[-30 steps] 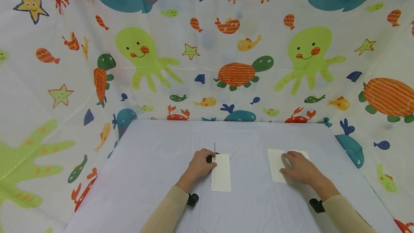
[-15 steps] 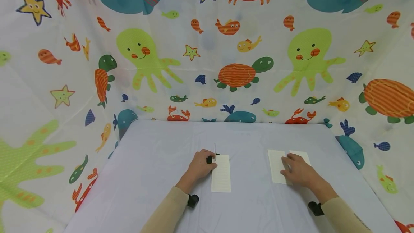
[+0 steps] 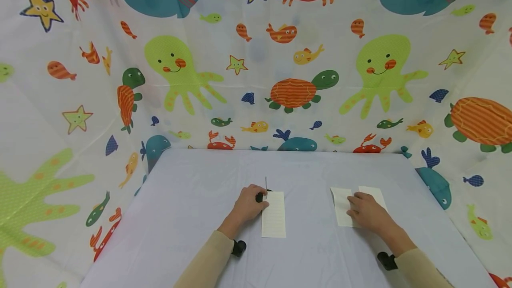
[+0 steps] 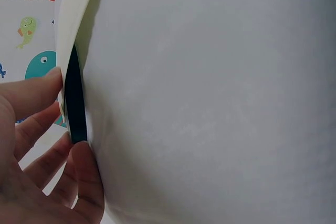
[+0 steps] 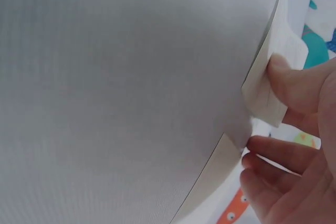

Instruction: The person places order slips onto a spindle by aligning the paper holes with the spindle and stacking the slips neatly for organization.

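In the head view my left hand holds the edge of a bill spike, a dark round base with a thin upright needle. A lined cream paper slip lies over that base. In the left wrist view my thumb presses on the slip, and other fingers touch the rim of the dark base. To the right, my right hand pinches another cream slip between thumb and forefinger, its corner bent up. The right wrist view shows this pinched slip raised along one edge.
A further cream slip lies flat behind my right hand, partly hidden by it. White cloth covers the table. A curtain printed with sea animals hangs behind and at both sides.
My right hand has shifted slightly, and the slip it pinches has turned, with its far left corner now curled up. My left hand stays in place on the bill spike.
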The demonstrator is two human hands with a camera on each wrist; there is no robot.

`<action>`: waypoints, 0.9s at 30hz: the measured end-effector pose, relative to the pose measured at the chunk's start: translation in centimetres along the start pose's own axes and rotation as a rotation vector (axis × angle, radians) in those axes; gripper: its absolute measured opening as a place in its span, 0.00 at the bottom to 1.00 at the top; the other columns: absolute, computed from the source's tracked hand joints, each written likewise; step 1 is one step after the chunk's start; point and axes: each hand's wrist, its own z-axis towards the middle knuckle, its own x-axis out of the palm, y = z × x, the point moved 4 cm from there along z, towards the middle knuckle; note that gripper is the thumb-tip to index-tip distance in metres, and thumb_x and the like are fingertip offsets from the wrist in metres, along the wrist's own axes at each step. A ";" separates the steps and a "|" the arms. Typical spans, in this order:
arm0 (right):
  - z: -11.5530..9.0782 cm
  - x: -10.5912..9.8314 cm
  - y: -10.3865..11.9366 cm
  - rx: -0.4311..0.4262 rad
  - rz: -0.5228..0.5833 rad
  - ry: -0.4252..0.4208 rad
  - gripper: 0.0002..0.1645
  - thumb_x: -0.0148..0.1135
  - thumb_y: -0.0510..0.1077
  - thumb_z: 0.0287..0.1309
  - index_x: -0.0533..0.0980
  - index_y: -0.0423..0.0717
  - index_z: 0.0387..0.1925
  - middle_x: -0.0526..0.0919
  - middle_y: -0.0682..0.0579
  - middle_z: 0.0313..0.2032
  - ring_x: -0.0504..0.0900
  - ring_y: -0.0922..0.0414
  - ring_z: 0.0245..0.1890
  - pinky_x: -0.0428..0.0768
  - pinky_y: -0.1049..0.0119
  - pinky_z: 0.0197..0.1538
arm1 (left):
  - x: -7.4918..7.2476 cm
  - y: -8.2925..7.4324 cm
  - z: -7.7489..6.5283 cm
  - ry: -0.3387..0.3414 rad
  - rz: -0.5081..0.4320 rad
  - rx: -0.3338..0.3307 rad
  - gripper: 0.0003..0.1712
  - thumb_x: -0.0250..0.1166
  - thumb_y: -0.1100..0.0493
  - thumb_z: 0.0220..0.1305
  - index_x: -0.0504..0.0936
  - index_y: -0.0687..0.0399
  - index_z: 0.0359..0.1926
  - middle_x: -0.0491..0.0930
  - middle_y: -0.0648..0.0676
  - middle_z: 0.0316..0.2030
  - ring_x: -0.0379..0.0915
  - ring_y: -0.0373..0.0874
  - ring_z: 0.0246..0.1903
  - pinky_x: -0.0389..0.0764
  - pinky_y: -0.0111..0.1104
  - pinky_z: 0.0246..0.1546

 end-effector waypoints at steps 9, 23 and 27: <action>-0.3 0.0 0.7 0.049 0.017 -0.087 0.25 0.70 0.40 0.59 0.77 0.29 0.55 0.80 0.35 0.48 0.78 0.37 0.49 0.77 0.41 0.53 | 0.1 0.1 0.1 0.001 -0.007 0.001 0.18 0.72 0.56 0.62 0.84 0.54 0.52 0.77 0.58 0.59 0.69 0.58 0.61 0.73 0.54 0.61; 0.4 -0.1 0.4 0.219 0.364 -0.083 0.30 0.68 0.40 0.59 0.74 0.29 0.61 0.82 0.36 0.43 0.79 0.46 0.41 0.80 0.49 0.44 | 0.2 0.2 0.2 0.001 -0.010 0.001 0.18 0.73 0.56 0.62 0.84 0.54 0.52 0.78 0.58 0.59 0.70 0.57 0.61 0.73 0.53 0.61; 0.2 -0.3 0.4 0.240 0.463 -0.119 0.26 0.67 0.40 0.60 0.77 0.32 0.58 0.81 0.39 0.43 0.78 0.47 0.41 0.78 0.54 0.42 | 0.2 0.3 0.2 0.008 -0.004 -0.006 0.18 0.73 0.55 0.62 0.84 0.54 0.52 0.77 0.58 0.59 0.69 0.57 0.61 0.72 0.53 0.62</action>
